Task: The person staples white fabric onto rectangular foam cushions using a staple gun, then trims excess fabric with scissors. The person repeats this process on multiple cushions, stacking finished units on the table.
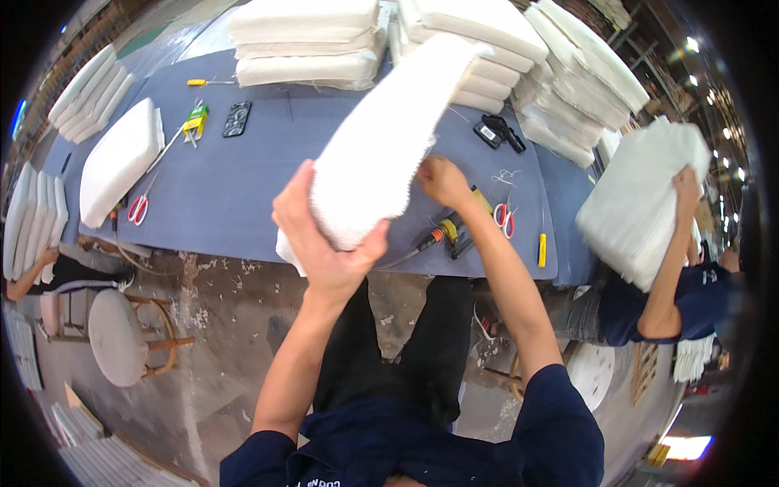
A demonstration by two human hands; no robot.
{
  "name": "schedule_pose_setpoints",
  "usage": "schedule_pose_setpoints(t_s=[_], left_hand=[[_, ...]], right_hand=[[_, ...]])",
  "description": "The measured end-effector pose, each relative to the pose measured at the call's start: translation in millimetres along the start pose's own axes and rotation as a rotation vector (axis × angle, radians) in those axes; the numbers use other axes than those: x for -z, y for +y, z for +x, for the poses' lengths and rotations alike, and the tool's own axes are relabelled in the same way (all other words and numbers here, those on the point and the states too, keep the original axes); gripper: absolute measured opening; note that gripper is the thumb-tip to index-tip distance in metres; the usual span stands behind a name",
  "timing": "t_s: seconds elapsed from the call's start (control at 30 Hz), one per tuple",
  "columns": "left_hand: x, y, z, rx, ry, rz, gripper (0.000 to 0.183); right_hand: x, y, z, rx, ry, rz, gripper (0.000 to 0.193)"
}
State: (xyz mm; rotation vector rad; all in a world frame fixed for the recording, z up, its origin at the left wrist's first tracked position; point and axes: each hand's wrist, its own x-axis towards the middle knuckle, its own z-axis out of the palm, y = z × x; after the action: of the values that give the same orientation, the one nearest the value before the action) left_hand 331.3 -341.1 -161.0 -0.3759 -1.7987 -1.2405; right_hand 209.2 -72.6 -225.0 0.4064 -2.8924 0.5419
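A white fabric-covered cushion (pixel 381 138) is held up on edge over the blue-grey table (pixel 251 195), tilted toward the far right. My left hand (pixel 329 243) grips its near end, thumb on one side and fingers on the other. By the cushion's right edge, where loose threads stick out, my right hand (pixel 442 181) is closed with curled fingers; what is between them cannot be made out. A yellow-and-black power tool (pixel 448 229) with a cord lies beneath my right forearm. Red-handled scissors (pixel 504 219) rest just right of that forearm.
White cushion stacks (pixel 307 40) line the table's far side. Farther left lie a phone (pixel 237 118), a green-yellow box (pixel 195 122) and other scissors (pixel 139 208). A yellow-handled tool (pixel 542 250) is near the right edge. At the right, another person (pixel 673 300) handles a white cushion (pixel 645 195).
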Motion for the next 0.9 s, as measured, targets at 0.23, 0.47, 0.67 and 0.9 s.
schedule_pose_setpoints(t_s=[0.23,0.47,0.67,0.9], left_hand=[[-7.3,5.5,2.3,-0.063,0.085,0.068,0.113],[-0.4,5.0,10.1,-0.018,0.043,0.05,0.113],[6.9,6.1,6.0,-0.01,0.016,0.058,0.108],[3.9,8.9,3.9,-0.03,0.021,0.055,0.105]], right_hand=[[-108.1,160.0,-35.4,-0.313,-0.222,-0.648,0.041],[24.0,73.0,-20.6,-0.248,0.362,0.057,0.021],[182.8,-149.0,-24.1,0.064,0.295,0.781,0.015],[184.9,-216.3,-24.4,0.281,-0.161,0.473,0.019]])
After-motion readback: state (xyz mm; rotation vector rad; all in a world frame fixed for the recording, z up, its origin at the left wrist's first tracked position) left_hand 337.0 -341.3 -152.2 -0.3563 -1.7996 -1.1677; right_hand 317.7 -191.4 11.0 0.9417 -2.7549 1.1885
